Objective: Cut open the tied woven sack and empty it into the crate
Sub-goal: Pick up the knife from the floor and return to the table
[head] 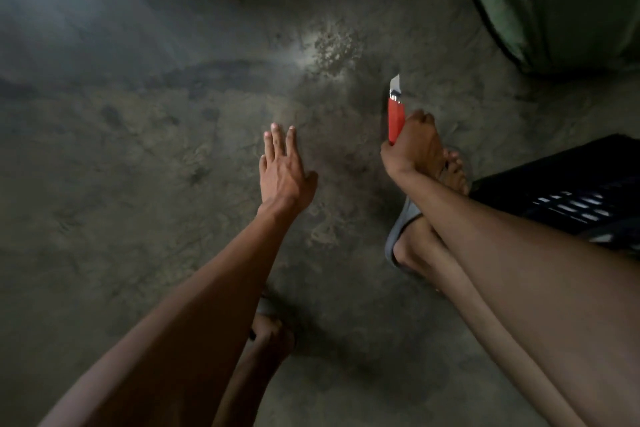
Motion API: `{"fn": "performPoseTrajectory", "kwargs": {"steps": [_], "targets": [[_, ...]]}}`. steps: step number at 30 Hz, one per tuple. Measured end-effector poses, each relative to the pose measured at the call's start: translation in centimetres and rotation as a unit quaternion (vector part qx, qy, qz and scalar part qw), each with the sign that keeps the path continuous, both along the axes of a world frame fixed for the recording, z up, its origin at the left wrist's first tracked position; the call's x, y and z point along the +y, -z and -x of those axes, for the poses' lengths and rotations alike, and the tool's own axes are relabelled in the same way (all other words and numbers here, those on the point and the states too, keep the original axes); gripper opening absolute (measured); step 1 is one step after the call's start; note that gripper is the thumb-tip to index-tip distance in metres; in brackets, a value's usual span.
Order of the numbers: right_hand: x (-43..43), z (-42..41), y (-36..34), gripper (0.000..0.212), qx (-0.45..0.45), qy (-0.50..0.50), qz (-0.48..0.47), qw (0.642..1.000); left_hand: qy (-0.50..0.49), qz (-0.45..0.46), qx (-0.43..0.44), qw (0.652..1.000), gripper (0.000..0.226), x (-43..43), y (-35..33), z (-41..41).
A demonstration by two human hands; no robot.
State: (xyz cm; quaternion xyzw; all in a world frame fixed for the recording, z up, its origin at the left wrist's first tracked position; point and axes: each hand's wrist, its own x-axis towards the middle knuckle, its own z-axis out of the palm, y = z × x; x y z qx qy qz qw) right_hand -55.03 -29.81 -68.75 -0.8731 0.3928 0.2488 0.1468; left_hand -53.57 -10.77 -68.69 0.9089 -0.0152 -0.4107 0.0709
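My right hand (414, 146) grips a red utility knife (396, 114) with its short silver blade out, pointing away from me. A green woven sack (561, 3) fills the top right corner, well beyond the blade; its tied end is out of view. The black slotted crate (568, 191) stands at the right edge, just right of my right forearm. My left hand (282, 170) hovers over the bare floor at centre, fingers spread, holding nothing.
Grey concrete floor (138, 149) stretches left and ahead, with a pale gritty patch (332, 45) beyond the hands. My right foot in a grey sandal (401, 232) is beside the crate. My left foot (270, 333) is lower in view, under my left forearm.
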Motion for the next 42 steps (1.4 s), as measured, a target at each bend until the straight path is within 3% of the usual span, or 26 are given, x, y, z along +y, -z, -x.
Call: {"fn": "performPoseTrajectory", "kwargs": {"steps": [4,10,17,23,33,42], "targets": [[0.5,0.2,-9.9,0.045,-0.019,-0.056,-0.018,0.998,0.007,0.003,0.002,1.0,0.095,-0.5,-10.5,0.0],[-1.6,-1.1,-30.1,0.04,-0.061,-0.142,-0.057,0.986,-0.018,0.027,-0.017,0.999,0.092,-3.0,-30.2,-2.0],[-5.1,-5.4,-51.8,0.036,-0.116,-0.2,-0.067,0.97,-0.047,0.068,-0.132,0.988,0.092,-6.8,-52.5,-6.8],[-7.5,-9.0,-65.8,0.038,-0.176,-0.208,-0.058,0.96,-0.068,0.098,-0.236,0.964,0.091,-8.7,-66.1,-10.8],[-9.0,-18.5,-77.3,0.035,-0.259,-0.204,-0.041,0.943,-0.105,0.106,-0.335,0.93,0.087,-7.9,-76.9,-21.0],[-7.9,-30.6,-78.3,0.035,-0.275,-0.182,-0.032,0.943,-0.104,0.093,-0.33,0.934,0.085,-5.4,-76.0,-32.1]]}}
